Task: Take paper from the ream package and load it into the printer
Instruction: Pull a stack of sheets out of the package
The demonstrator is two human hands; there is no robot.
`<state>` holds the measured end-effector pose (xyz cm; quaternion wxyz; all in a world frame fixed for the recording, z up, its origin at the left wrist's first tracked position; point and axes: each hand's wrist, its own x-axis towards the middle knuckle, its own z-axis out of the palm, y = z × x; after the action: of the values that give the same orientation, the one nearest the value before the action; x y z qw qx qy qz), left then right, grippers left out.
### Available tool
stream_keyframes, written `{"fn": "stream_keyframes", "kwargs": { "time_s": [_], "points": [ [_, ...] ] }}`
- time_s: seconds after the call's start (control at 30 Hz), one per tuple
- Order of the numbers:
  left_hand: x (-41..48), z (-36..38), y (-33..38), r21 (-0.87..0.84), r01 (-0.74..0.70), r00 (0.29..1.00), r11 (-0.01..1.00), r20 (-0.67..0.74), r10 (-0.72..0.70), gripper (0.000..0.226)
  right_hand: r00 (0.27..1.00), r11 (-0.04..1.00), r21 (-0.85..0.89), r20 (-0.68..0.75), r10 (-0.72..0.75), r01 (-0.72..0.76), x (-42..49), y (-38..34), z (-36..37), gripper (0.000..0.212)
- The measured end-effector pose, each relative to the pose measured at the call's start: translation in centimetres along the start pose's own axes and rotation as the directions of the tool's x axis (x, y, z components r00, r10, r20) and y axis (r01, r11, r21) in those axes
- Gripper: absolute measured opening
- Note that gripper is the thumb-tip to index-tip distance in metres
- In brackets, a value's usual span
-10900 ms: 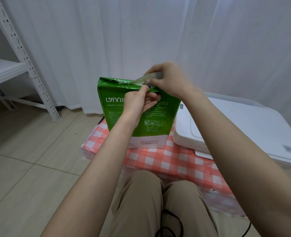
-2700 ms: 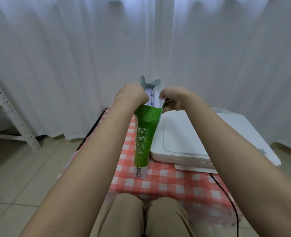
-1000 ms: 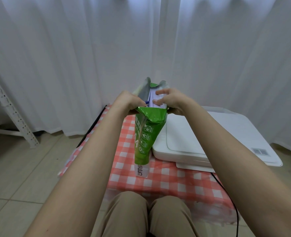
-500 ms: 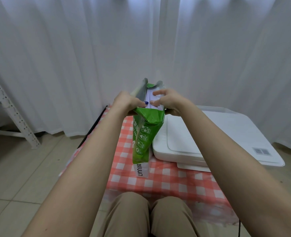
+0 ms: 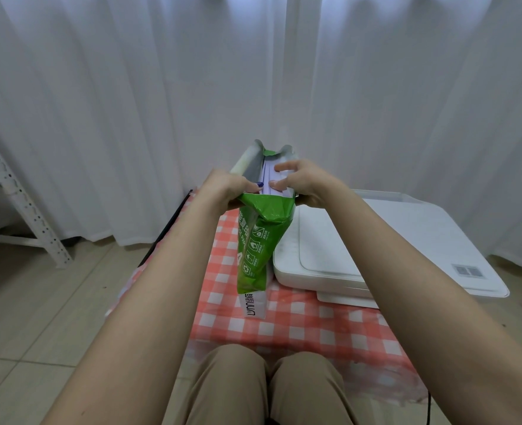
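A green ream package [image 5: 258,240] stands upright on its end on the checked tablecloth [image 5: 287,323], its torn top spread wide. White paper [image 5: 270,179] shows inside the opening. My left hand [image 5: 226,191] grips the left side of the wrapper at the top. My right hand [image 5: 299,182] sits on the right side, with fingertips pressed on the top edge of the sheets and its thumb behind the wrapper. A white printer [image 5: 385,250] lies flat just to the right of the package, with its lid down.
White curtains [image 5: 253,87] hang close behind the table. A white metal shelf frame [image 5: 17,216] stands at the left on the tiled floor. A black cable [image 5: 169,228] runs along the table's left edge. My knees [image 5: 268,381] are against the table's front.
The wrapper was sealed with tape and is now torn wide at the top. Over the last second my right fingers have spread over the sheets' top edge; the package has barely moved.
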<state>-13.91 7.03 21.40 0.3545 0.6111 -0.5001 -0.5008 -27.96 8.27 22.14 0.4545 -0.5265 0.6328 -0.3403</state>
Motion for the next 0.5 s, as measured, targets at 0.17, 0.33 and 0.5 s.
{"fn": "stream_keyframes", "kwargs": {
  "time_s": [0.17,0.33,0.5],
  "points": [
    [0.2,-0.1,-0.1,0.003,0.013,1.0,1.0,0.004,-0.013,0.026,1.0,1.0,-0.005,0.003,-0.005,0.005,-0.1,0.0,0.0,0.056],
    [0.5,0.0,-0.1,0.234,-0.138,0.985,0.962,-0.068,0.158,0.016,0.999,0.999,0.003,-0.006,-0.048,0.048,-0.5,-0.2,-0.1,0.059],
    [0.1,0.3,0.9,0.641,-0.217,0.929,0.736,-0.096,0.358,0.028,0.997,0.988,-0.134,0.013,-0.075,0.076,-0.8,-0.9,0.3,0.042]
  ]
}}
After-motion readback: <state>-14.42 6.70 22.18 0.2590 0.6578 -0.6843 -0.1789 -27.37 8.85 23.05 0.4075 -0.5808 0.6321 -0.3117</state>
